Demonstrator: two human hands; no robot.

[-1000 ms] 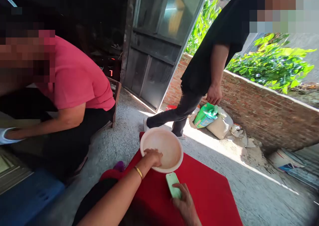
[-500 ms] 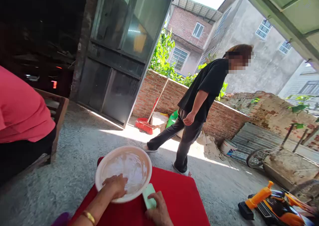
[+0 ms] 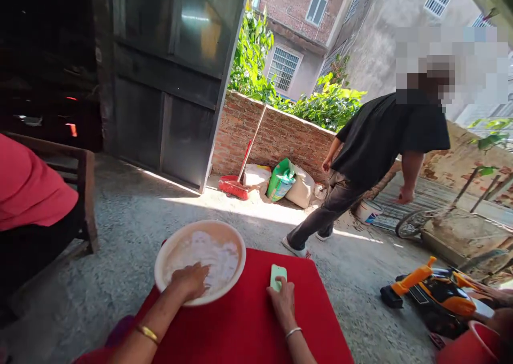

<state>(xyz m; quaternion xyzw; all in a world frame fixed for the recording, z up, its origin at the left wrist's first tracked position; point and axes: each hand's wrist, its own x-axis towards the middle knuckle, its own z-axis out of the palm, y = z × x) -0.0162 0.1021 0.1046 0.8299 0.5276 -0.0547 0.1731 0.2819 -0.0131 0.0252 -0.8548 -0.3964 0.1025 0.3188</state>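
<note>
Basin (image 3: 240, 258), round, smooth-rimmed, around left fingers (image 3: 197, 274)

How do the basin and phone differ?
The basin is round and hollow, the phone flat and oblong. The basin is pale pinkish, the phone light green. The basin is much larger than the phone. Both are handled: left hand in the basin, right hand on the phone.
</note>
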